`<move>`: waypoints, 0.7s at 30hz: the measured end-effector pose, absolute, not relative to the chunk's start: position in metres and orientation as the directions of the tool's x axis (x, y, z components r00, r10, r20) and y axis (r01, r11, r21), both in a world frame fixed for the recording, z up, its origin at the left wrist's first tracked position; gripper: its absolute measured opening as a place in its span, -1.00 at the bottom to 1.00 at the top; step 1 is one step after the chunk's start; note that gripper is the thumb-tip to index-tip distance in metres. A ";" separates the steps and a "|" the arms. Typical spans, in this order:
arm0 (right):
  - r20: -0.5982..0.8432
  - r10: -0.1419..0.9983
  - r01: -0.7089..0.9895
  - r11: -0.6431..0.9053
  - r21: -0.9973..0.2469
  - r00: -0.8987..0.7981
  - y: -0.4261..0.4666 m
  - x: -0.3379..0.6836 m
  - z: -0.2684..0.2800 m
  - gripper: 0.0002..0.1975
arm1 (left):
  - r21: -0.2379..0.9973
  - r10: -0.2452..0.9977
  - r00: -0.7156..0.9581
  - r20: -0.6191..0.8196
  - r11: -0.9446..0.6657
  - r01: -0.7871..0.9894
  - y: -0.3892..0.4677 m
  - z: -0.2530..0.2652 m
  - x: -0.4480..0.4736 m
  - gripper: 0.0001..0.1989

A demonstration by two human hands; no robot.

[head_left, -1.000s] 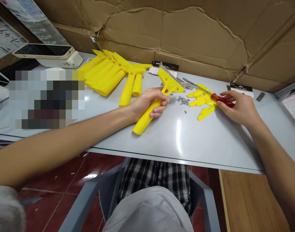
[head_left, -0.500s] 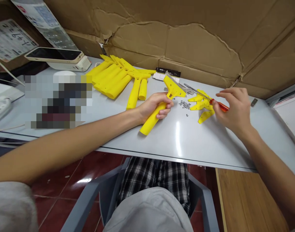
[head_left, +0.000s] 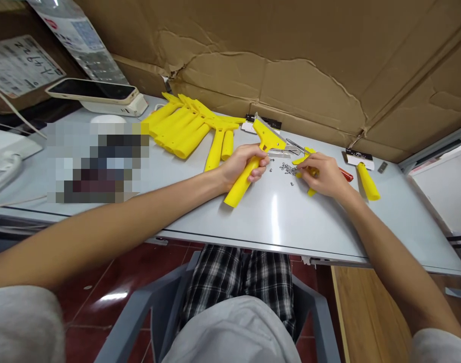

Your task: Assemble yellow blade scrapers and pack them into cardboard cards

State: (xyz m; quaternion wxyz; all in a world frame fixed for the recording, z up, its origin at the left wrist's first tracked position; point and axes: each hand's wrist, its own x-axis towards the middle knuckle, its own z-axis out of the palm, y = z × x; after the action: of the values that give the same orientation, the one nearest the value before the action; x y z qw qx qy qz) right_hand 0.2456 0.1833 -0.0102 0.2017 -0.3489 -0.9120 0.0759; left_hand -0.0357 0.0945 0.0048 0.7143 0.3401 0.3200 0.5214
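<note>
My left hand (head_left: 247,164) is wrapped round the handle of a yellow scraper (head_left: 238,187), its wide head tilted up and away from me. A metal strip shows along the head's far edge. Over the small pile of screws (head_left: 287,169), my right hand (head_left: 319,174) has thumb and fingertips drawn together at the pile's right edge; whether a screw is between them I cannot make out. Under and behind that hand lie several yellow head pieces (head_left: 309,150), partly hidden. A screwdriver with a red handle (head_left: 346,175) rests there too, mostly covered by the hand.
Several yellow scraper handles (head_left: 185,138) lie side by side at back left. Metal blades (head_left: 279,154) sit behind the screws. At right are a yellow scraper (head_left: 368,182) and a small metal plate (head_left: 382,167). A phone (head_left: 92,91) rests at far left; cardboard (head_left: 309,91) walls the back.
My right hand has left the screwdriver and moved left to the screws, its fingers closing together. The left hand keeps its hold on the scraper. The view has shifted slightly.
</note>
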 end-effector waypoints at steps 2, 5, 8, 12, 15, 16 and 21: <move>0.371 0.650 0.578 0.760 -0.297 -0.663 0.179 0.250 -0.008 -0.73 | 0.815 0.954 0.271 -0.129 0.258 -0.519 0.098 0.002 -0.037 -0.87; 0.411 0.640 0.557 0.768 -0.316 -0.649 0.174 0.251 -0.008 -0.75 | 0.807 0.937 0.316 -0.150 0.301 -0.508 0.101 -0.003 -0.039 -0.82; 0.390 0.650 0.559 0.760 -0.333 -0.652 0.172 0.248 -0.011 -0.74 | 0.815 0.936 0.320 -0.149 0.300 -0.497 0.100 -0.004 -0.039 -0.87; 0.358 0.686 0.595 0.727 -0.342 -0.633 0.171 0.244 -0.015 -0.74 | 0.840 0.947 0.292 -0.134 0.264 -0.473 0.097 -0.001 -0.038 -0.92; 0.330 0.704 0.615 0.710 -0.343 -0.628 0.169 0.242 -0.017 -0.74 | 0.864 0.952 0.288 -0.103 0.229 -0.448 0.095 0.000 -0.037 -0.89; 0.320 0.707 0.618 0.707 -0.344 -0.630 0.169 0.241 -0.017 -0.74 | 0.869 0.951 0.292 -0.097 0.224 -0.441 0.095 0.000 -0.037 -0.88; 0.302 0.703 0.614 0.710 -0.345 -0.644 0.172 0.241 -0.022 -0.73 | 0.878 0.952 0.295 -0.081 0.209 -0.432 0.094 -0.002 -0.037 -0.84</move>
State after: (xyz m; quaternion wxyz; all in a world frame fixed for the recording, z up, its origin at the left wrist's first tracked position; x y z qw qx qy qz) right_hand 0.2407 0.1715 -0.0223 0.2106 -0.3657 -0.9004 0.1059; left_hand -0.0367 0.0939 -0.0020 0.7028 0.3917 0.3322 0.4922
